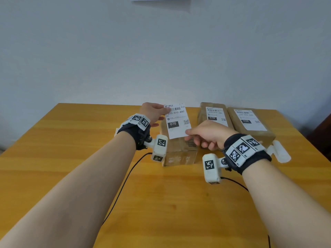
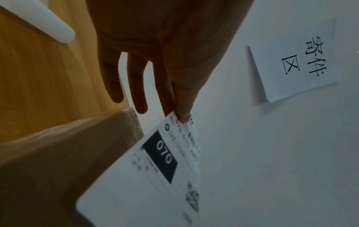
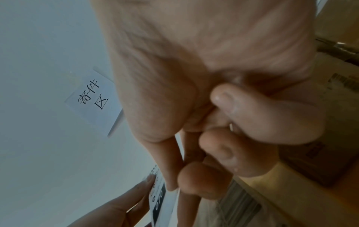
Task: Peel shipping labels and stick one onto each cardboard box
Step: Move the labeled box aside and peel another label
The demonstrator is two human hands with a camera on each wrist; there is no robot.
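A white shipping label marked 070 hangs in the air above a bare cardboard box on the wooden table. My left hand pinches the label's top left corner between thumb and forefinger; the label slants down from that pinch in the left wrist view, the other fingers straight. My right hand pinches the label's bottom right corner, remaining fingers curled under. In the right wrist view the label shows edge-on between both hands. Two more boxes carry stuck labels, one 070, one 220.
The labelled boxes stand side by side at the table's back right, close to the wall. A white sheet with printed characters is fixed to the wall above. Black cables run from the wrist cameras across the table toward me.
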